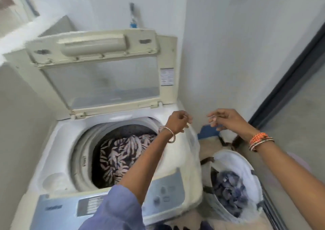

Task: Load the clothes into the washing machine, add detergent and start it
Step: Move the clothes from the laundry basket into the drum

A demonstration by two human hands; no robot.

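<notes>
The top-loading washing machine (pixel 177 161) stands with its lid (pixel 105 82) raised against the wall. In the drum lies a dark garment with a pale leaf print (pixel 119 155). My left hand (pixel 177 122) hovers over the machine's right rim, fingers loosely curled and holding nothing. My right hand (pixel 226 122) hangs in the air just right of it, beyond the machine's edge, fingers relaxed and empty. A white laundry basket (pixel 235 157) on the floor to the right holds bluish clothes (pixel 230 191). No detergent is in sight.
The control panel (pixel 163 192) with its buttons runs along the machine's front edge. White walls close in behind and to the right. A dark door frame (pixel 288 82) stands at far right. A blue object (pixel 209 131) lies on the floor behind the basket.
</notes>
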